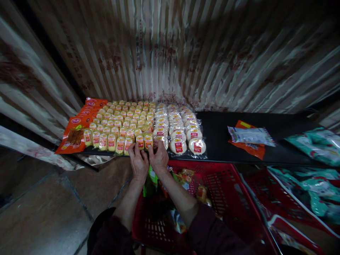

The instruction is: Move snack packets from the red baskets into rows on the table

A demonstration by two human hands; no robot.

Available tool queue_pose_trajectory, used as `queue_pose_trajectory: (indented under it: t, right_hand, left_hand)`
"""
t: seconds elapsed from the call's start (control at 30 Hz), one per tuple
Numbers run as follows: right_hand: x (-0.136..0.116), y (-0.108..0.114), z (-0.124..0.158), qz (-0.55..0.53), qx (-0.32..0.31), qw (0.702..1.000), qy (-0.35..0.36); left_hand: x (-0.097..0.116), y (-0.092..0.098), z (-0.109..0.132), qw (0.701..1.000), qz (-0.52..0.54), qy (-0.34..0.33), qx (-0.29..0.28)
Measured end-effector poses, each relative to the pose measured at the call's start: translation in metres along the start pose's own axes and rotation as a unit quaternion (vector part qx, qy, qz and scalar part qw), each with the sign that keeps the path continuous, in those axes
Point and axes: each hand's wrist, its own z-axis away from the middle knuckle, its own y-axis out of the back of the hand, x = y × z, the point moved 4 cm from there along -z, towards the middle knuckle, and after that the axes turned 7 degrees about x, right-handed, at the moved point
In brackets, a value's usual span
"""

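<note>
Rows of small yellow wrapped cakes [111, 141] cover the left part of a black shelf [215, 141]. My left hand [138, 161] is at the shelf's front edge, its fingers closed on a yellow cake in the front row. Beside it, my right hand [159, 157] has its fingers closed on the neighbouring yellow cake [148, 140], at the right end of that row. Round white wrapped crackers [178, 144] lie in overlapping columns just right of the yellow cakes. Orange packets [73, 136] overlap at the shelf's left end.
A red basket [220, 177] with a green packet [151, 182] and other snacks stands below the shelf. On the shelf's right lie a white packet [252, 136] over an orange one, and a teal bag [318, 143]. More teal bags sit lower right. A pleated curtain [159, 53] hangs behind.
</note>
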Motion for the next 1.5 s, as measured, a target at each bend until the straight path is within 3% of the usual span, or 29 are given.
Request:
queue_pose_trajectory:
  t: [0.23, 0.63, 0.8, 1.3, 1.5]
  right_hand:
    - [-0.003, 0.001, -0.001, 0.035, -0.008, 0.999, 0.02]
    - [-0.006, -0.002, -0.01, 0.121, -0.086, 0.988, 0.042]
    - [-0.007, -0.001, -0.012, 0.147, -0.094, 0.983, 0.049]
    - [0.008, 0.007, -0.027, 0.024, -0.145, 0.978, 0.148]
    - [0.004, 0.014, -0.053, 0.031, -0.099, 0.985, 0.141]
  left_hand:
    - [-0.001, -0.003, 0.0, 1.0, 0.001, -0.012, -0.01]
    - [-0.007, -0.008, 0.002, 1.0, 0.028, 0.011, 0.0]
    - [-0.009, -0.015, 0.007, 0.998, 0.031, -0.04, -0.03]
    - [-0.003, -0.019, 0.009, 0.993, -0.033, -0.117, -0.013]
    - [0.006, -0.016, 0.006, 0.989, -0.058, -0.136, -0.002]
